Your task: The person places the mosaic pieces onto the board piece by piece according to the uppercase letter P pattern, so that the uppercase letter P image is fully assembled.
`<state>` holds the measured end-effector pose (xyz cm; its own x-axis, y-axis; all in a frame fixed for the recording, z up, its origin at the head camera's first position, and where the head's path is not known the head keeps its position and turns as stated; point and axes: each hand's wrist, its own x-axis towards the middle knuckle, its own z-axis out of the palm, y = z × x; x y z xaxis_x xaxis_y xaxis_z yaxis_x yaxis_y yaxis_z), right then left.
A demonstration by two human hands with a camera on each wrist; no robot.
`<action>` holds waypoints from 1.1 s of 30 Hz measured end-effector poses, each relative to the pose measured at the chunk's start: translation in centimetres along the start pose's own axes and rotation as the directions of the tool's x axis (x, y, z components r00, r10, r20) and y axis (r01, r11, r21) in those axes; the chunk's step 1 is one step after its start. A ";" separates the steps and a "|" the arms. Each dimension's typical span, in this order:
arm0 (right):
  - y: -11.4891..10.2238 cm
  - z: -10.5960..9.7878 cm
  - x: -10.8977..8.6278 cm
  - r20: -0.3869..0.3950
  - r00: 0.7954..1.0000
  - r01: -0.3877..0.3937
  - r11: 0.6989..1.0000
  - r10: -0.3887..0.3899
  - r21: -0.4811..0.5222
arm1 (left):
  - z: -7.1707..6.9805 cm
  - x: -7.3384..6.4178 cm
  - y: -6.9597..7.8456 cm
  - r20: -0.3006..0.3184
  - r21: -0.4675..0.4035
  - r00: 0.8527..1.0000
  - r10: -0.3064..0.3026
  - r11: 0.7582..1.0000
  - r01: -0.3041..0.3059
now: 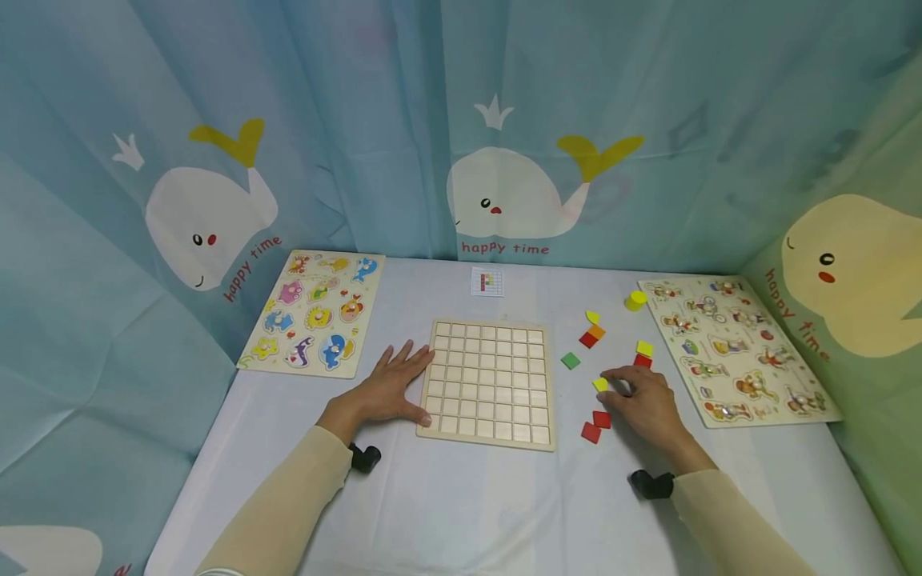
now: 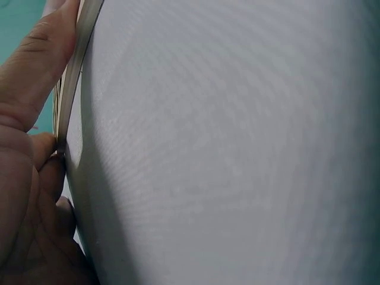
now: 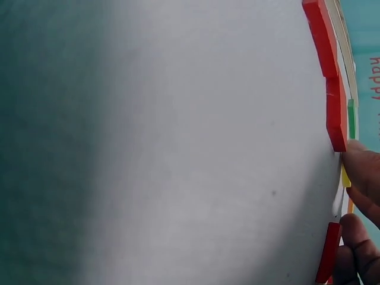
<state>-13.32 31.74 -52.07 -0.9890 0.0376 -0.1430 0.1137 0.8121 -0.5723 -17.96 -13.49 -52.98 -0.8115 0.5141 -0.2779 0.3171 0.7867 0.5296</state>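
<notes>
A wooden grid board (image 1: 486, 384) of square cells lies flat on the white table. My left hand (image 1: 389, 386) rests at its left edge, fingers spread and straight; the left wrist view shows the thumb (image 2: 41, 65) against the board's side (image 2: 72, 83). To the board's right, my right hand (image 1: 643, 402) pinches a small yellow tile (image 1: 600, 385) between thumb and index finger. That tile (image 3: 345, 177) is partly hidden in the right wrist view. Two red tiles (image 1: 591, 433) lie just in front of this hand, and another red tile (image 1: 643, 362) sits behind its knuckles with a yellow tile (image 1: 644, 348).
A green tile (image 1: 571, 361) lies near the board, with red (image 1: 587, 341), orange (image 1: 596, 330) and yellow (image 1: 592, 317) pieces behind it. Further back are a yellow stack (image 1: 635, 301) and a pattern card (image 1: 487, 282). Picture puzzles stand left (image 1: 248, 362) and right (image 1: 687, 384).
</notes>
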 end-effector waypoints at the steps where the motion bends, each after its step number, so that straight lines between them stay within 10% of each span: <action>1: 0.0 0.0 0.0 -0.002 1.000 0.008 1.000 -0.008 -0.002 | 0.0 0.0 0.0 0.002 0.005 1.000 -0.001 1.000 0.001; 33: -0.2 0.3 0.3 -0.021 1.000 -0.016 1.000 0.016 -0.026 | 0.1 0.1 -0.2 -0.003 -0.012 1.000 -0.002 1.000 0.002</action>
<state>-13.59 31.45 -52.25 -0.9888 0.0628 -0.1351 0.1275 0.8261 -0.5489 -18.06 -13.63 -53.16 -0.8137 0.5112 -0.2767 0.3094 0.7839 0.5383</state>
